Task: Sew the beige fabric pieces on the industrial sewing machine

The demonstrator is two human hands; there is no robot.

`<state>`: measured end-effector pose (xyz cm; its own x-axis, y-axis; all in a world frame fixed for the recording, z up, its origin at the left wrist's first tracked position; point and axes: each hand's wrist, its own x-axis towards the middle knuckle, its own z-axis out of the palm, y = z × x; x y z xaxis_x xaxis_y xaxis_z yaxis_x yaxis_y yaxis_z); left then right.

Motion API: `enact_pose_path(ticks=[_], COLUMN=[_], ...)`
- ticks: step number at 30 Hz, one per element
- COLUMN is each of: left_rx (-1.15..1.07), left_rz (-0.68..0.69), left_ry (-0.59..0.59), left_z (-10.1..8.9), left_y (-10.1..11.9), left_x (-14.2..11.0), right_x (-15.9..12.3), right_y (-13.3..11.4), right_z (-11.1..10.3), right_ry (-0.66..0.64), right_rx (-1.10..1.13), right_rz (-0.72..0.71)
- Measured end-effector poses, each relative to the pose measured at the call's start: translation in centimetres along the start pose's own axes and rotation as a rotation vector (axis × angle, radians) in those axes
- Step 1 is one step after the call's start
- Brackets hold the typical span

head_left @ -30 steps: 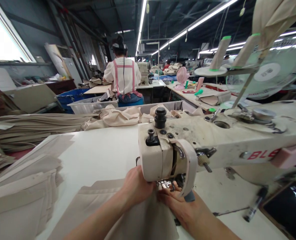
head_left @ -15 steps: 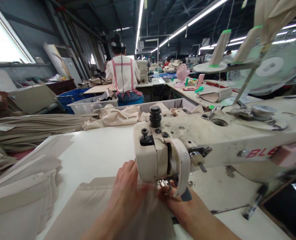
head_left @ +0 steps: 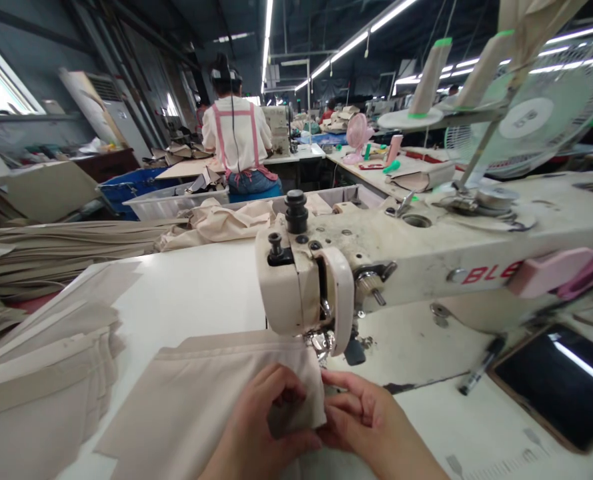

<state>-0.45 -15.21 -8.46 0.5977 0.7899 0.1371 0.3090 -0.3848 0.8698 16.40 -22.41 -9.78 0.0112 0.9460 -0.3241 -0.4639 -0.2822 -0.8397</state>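
Note:
A beige fabric piece point(head_left: 191, 383) lies flat on the white table, its far edge reaching the metal presser foot point(head_left: 320, 343) of the sewing machine point(head_left: 289, 283). My left hand point(head_left: 263, 423) rests on the cloth near its right corner, fingers curled and thumb bent round the near edge. Just right of it, my right hand point(head_left: 369, 420) pinches the right edge of the same piece between thumb and fingers. Both hands are in front of the needle area, close together. The fingertips at the corner are partly hidden.
Stacked beige pieces point(head_left: 41, 380) lie at left, with a long pile of cloth strips point(head_left: 66, 257) behind. A black phone-like device point(head_left: 559, 383) and a marker pen point(head_left: 481, 363) lie at right. Beyond a bin point(head_left: 176, 200), a person point(head_left: 236, 133) sits facing away.
Both hands have come back from the presser foot toward me and now hold the cloth's right corner. The view has shifted slightly, bringing more of the black device into sight.

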Motion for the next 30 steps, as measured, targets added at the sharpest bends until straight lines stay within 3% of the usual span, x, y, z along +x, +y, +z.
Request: enact_pose_path(ticks=[4, 13, 18, 22, 26, 30], left_rx=[-0.025, 0.063, 0.245, 0.318, 0.504, 0.557], left_rz=[-0.035, -0.027, 0.285, 0.409, 0.696, 0.721], left_ry=[-0.035, -0.005, 0.085, 0.147, 0.171, 0.172], left_z=[-0.4, -0.7, 0.3, 0.6, 0.6, 0.6], left_y=[-0.3, 1.2, 1.2, 0.9, 1.2, 1.3], left_x=[-0.2, -0.3, -1.1, -1.6, -1.3, -1.2], right_x=[0.3, 0.4, -0.8, -1.1, -1.1, -1.2], right_y=[-0.5, -0.6, -1.0, -0.6, -0.3, -0.2], right_z=[0.6, 1.4, 1.8, 1.9, 2.2, 2.1], right_ry=[0.109, 0.043, 0.025, 0.033, 0.027, 0.017], right_rx=[-0.055, -0.142, -0.093, -0.09, -0.085, -0.06], right_rz=[-0.003, 0.052, 0.132, 0.107, 0.12, 0.13])
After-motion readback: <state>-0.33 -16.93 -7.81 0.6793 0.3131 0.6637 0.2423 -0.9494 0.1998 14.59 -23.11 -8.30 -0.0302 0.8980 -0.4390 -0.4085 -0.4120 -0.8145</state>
